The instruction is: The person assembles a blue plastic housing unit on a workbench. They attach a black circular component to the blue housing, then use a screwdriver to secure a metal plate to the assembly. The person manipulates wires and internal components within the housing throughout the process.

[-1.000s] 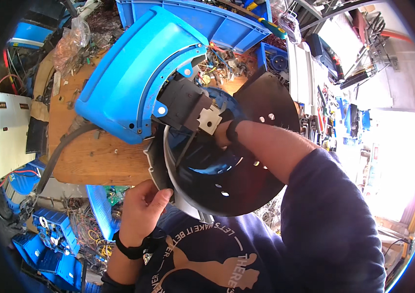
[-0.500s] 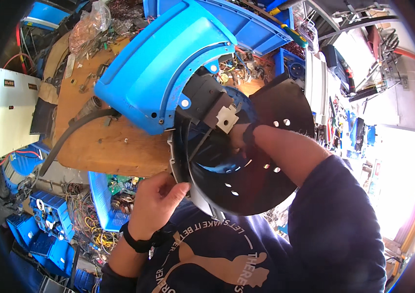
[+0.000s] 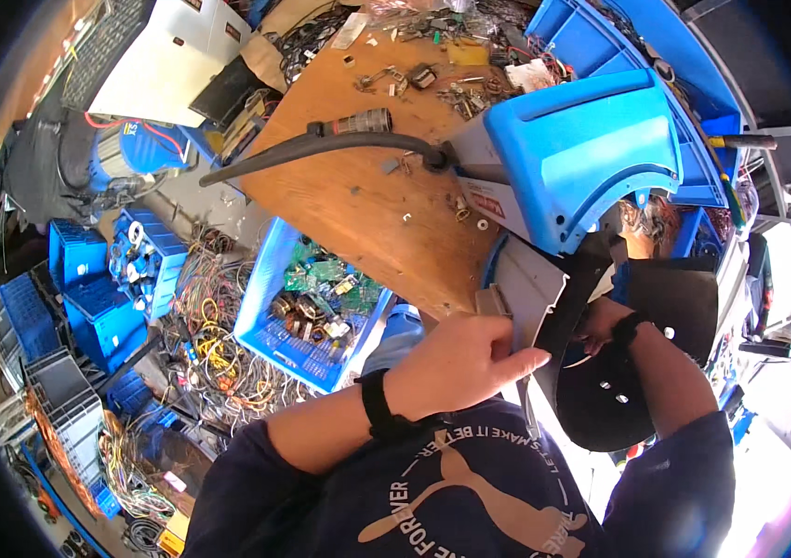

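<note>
Clamped: our L hand (image 3: 456, 365) on light-grey curved panel (image 3: 527, 286), nr blue curved housing (image 3: 586, 139) on brown wooden bench (image 3: 349, 219); R hand (image 3: 607, 319) at black rounded sheet (image 3: 592, 418), partly hidden, grip we can't tell.

Workshop: tangled wires (image 3: 219, 361), littered bench (image 3: 349, 219)

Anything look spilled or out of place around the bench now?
Yes. The wires stand out: they lie in a loose, tangled heap left of the blue crate rather than coiled. Small loose parts are also scattered on the wooden table instead of sorted. That may be usual here.
</note>
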A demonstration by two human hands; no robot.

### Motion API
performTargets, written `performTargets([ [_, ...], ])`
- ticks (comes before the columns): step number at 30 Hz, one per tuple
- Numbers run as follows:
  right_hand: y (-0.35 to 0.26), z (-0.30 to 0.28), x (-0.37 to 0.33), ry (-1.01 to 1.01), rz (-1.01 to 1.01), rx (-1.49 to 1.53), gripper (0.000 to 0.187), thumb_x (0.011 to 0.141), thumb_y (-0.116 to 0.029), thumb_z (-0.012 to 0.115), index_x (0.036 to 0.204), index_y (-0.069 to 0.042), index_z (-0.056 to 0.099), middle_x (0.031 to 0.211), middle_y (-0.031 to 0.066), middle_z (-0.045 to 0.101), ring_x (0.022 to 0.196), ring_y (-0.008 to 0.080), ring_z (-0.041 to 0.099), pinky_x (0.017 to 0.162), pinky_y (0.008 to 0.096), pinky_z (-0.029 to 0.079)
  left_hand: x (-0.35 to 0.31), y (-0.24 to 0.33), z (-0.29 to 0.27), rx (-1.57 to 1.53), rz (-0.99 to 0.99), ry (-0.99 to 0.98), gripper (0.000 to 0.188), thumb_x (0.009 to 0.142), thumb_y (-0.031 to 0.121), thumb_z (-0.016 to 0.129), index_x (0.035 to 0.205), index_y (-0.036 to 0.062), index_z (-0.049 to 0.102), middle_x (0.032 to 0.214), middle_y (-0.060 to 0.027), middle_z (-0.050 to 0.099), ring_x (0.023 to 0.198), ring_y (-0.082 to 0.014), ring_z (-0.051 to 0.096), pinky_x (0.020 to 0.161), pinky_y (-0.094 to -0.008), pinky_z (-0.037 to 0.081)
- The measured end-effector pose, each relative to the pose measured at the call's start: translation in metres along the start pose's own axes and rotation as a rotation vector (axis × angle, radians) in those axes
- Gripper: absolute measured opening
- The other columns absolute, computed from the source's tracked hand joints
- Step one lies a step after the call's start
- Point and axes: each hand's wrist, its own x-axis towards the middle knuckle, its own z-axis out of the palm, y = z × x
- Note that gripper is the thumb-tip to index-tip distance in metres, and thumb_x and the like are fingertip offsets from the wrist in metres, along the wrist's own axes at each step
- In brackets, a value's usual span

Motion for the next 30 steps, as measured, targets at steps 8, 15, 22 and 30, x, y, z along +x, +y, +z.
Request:
performTargets([
  [8,0.000,0.002,0.008,0.019,-0.048,0.022,0.026,0.080,-0.022,0.062,0.096,-0.002,0.066,0.082,0.0140,0.069,0.074,0.0253,0.067,0.067,0.0375,0.052,-0.004,0.005,-0.006,0.117,0.000,0.001,0.042,0.084,0.035,0.069,0.065,-0.0004,0.058,0.055,-0.0096,0.053,0.052,-0.0204,0.050,0.050,-0.0341,0.039],
  [15,0.010,0.015,0.021,0.058,-0.099,0.032,0.024,0.081,-0.019,0.059,0.096,0.000,0.066,0.079,0.0145,0.068,0.073,0.0262,0.067,0.065,0.0375,0.052,-0.005,-0.001,-0.004,0.085,-0.018,-0.001,0.038,0.087,0.032,0.068,0.069,-0.0007,0.058,0.054,-0.0044,0.048,0.052,-0.0105,0.043,0.049,-0.0291,0.034],
  [22,0.061,0.044,0.061,0.130,-0.224,-0.081,0.023,0.083,-0.017,0.056,0.096,0.001,0.065,0.075,0.0147,0.068,0.070,0.0260,0.066,0.062,0.0368,0.051,-0.007,-0.001,-0.004,-0.031,-0.093,0.043,0.043,0.083,0.033,0.071,0.063,-0.0026,0.056,0.052,-0.0107,0.050,0.046,-0.0174,0.044,0.046,-0.0327,0.035],
  [30,-0.007,-0.005,0.007,-0.029,0.074,0.040,0.030,0.076,-0.027,0.069,0.095,-0.003,0.068,0.088,0.0131,0.069,0.084,0.0256,0.067,0.072,0.0399,0.051,-0.006,-0.002,-0.008,-0.068,-0.129,0.047,0.037,0.083,0.027,0.072,0.065,-0.0012,0.056,0.052,-0.0060,0.047,0.049,-0.0125,0.040,0.046,-0.0297,0.032],
])
